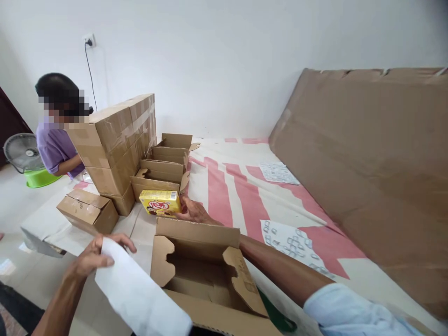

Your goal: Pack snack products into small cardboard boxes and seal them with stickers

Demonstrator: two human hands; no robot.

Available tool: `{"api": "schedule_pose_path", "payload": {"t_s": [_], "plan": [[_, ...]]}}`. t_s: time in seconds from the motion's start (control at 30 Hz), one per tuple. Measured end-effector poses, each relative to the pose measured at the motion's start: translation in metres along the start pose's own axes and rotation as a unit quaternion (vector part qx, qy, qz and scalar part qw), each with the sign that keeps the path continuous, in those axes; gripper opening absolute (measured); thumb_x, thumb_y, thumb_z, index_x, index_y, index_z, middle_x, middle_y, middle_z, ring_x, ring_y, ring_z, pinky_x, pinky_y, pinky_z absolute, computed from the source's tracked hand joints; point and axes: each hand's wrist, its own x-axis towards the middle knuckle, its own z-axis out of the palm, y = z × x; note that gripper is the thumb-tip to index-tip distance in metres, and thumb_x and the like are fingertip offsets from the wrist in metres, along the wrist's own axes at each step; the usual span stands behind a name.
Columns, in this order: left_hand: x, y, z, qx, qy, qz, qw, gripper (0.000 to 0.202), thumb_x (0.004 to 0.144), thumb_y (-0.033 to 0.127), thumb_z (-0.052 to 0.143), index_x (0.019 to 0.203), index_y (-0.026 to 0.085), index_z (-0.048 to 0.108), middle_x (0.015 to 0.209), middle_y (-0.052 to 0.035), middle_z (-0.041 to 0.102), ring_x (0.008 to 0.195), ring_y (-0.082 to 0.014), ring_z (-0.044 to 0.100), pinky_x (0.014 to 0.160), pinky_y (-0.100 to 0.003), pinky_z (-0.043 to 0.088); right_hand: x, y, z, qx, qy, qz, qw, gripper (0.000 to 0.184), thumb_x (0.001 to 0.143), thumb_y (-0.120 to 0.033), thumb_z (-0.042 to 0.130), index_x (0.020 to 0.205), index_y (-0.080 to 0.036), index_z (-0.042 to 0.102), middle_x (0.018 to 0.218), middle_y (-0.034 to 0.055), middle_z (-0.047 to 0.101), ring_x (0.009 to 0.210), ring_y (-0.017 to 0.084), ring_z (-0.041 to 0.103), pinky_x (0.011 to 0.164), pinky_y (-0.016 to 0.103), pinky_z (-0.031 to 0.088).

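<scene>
My left hand (100, 256) pinches a white sheet of paper (140, 291) between thumb and fingers, and the sheet hangs down to the right. My right hand (194, 210) reaches past an open cardboard carton (196, 298), its fingers closed about the right end of a yellow printed box (159, 203). That yellow box is in front of the nearest carton of a row. The carton close to me has its flaps up, and the part of its inside that shows is bare cardboard.
A row of open cartons (163, 170) runs back beside stacked taped cartons (115, 144). One closed carton (87, 210) lies at left. Marked paper sheets (290, 240) lie on the striped cloth (219, 186). A large brown board (371, 163) leans at right. Another person (58, 144) sits at left.
</scene>
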Motion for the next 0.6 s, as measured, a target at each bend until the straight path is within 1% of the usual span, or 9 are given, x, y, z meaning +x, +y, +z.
{"api": "schedule_pose_path", "payload": {"t_s": [0.07, 0.13, 0.2, 0.27, 0.33, 0.4, 0.47, 0.53, 0.6], "plan": [[0.03, -0.014, -0.013, -0.071, 0.069, 0.007, 0.995, 0.055, 0.06, 0.047, 0.081, 0.106, 0.015, 0.081, 0.098, -0.0148, 0.078, 0.077, -0.0286, 0.07, 0.061, -0.032, 0.05, 0.005, 0.006, 0.003, -0.007, 0.001, 0.009, 1.0, 0.039, 0.083, -0.049, 0.074, 0.108, -0.024, 0.058, 0.098, 0.0101, 0.075, 0.085, 0.028, 0.069, 0.074, 0.037, 0.05], [0.064, -0.033, -0.017, -0.115, 0.111, -0.01, 0.987, 0.056, 0.056, 0.042, 0.08, 0.103, 0.013, 0.08, 0.094, -0.0154, 0.078, 0.08, -0.0313, 0.073, 0.066, -0.035, 0.054, 0.007, 0.01, 0.006, -0.011, -0.001, 0.015, 1.0, 0.04, 0.084, -0.051, 0.075, 0.107, -0.025, 0.057, 0.096, 0.0092, 0.076, 0.084, 0.029, 0.069, 0.074, 0.037, 0.049], [0.099, -0.052, -0.016, -0.128, 0.128, -0.042, 0.983, 0.054, 0.053, 0.043, 0.079, 0.097, 0.011, 0.079, 0.08, -0.0143, 0.077, 0.075, -0.0316, 0.073, 0.066, -0.036, 0.055, 0.008, 0.015, 0.01, -0.014, 0.002, 0.014, 1.0, 0.04, 0.084, -0.053, 0.076, 0.106, -0.026, 0.057, 0.097, 0.0079, 0.076, 0.085, 0.028, 0.07, 0.075, 0.037, 0.05], [0.131, -0.068, -0.014, -0.118, 0.136, -0.054, 0.982, 0.048, 0.051, 0.042, 0.081, 0.089, 0.011, 0.078, 0.068, -0.0112, 0.074, 0.063, -0.027, 0.07, 0.059, -0.033, 0.051, 0.009, 0.019, 0.013, -0.017, 0.009, 0.009, 1.0, 0.04, 0.084, -0.053, 0.078, 0.105, -0.026, 0.056, 0.099, 0.0076, 0.076, 0.086, 0.028, 0.071, 0.076, 0.036, 0.05], [0.159, -0.079, -0.014, -0.102, 0.144, -0.056, 0.983, 0.039, 0.05, 0.039, 0.084, 0.077, 0.012, 0.076, 0.059, -0.0073, 0.069, 0.053, -0.0209, 0.064, 0.052, -0.029, 0.046, 0.011, 0.024, 0.017, -0.021, 0.016, 0.006, 1.0, 0.038, 0.084, -0.049, 0.078, 0.103, -0.026, 0.056, 0.099, 0.0077, 0.076, 0.085, 0.027, 0.071, 0.075, 0.036, 0.05], [0.181, -0.086, -0.018, -0.084, 0.151, -0.057, 0.983, 0.032, 0.05, 0.038, 0.085, 0.066, 0.014, 0.071, 0.053, -0.0044, 0.065, 0.046, -0.0161, 0.056, 0.047, -0.026, 0.039, 0.016, 0.028, 0.018, -0.026, 0.021, 0.008, 0.999, 0.034, 0.086, -0.048, 0.076, 0.1, -0.025, 0.055, 0.095, 0.007, 0.075, 0.082, 0.026, 0.07, 0.074, 0.035, 0.049], [0.199, -0.087, -0.023, -0.065, 0.153, -0.059, 0.984, 0.031, 0.051, 0.038, 0.086, 0.058, 0.015, 0.067, 0.05, -0.003, 0.062, 0.042, -0.0134, 0.051, 0.044, -0.026, 0.035, 0.023, 0.032, 0.017, -0.025, 0.031, 0.014, 0.999, 0.033, 0.087, -0.051, 0.073, 0.097, -0.026, 0.054, 0.092, 0.0056, 0.074, 0.08, 0.025, 0.069, 0.073, 0.034, 0.049], [0.214, -0.086, -0.027, -0.048, 0.149, -0.06, 0.986, 0.031, 0.052, 0.037, 0.088, 0.056, 0.015, 0.066, 0.05, -0.0027, 0.062, 0.042, -0.0126, 0.05, 0.043, -0.025, 0.033, 0.031, 0.035, 0.014, -0.018, 0.044, 0.02, 0.999, 0.036, 0.088, -0.056, 0.07, 0.094, -0.026, 0.052, 0.09, 0.0041, 0.073, 0.079, 0.023, 0.067, 0.071, 0.033, 0.048], [0.228, -0.082, -0.03, -0.036, 0.144, -0.06, 0.987, 0.03, 0.053, 0.036, 0.088, 0.058, 0.015, 0.068, 0.052, -0.0028, 0.064, 0.043, -0.0132, 0.052, 0.044, -0.025, 0.033, 0.041, 0.038, 0.011, -0.009, 0.054, 0.026, 0.998, 0.038, 0.088, -0.059, 0.068, 0.093, -0.026, 0.051, 0.09, 0.0031, 0.072, 0.079, 0.022, 0.066, 0.071, 0.032, 0.049]]}}
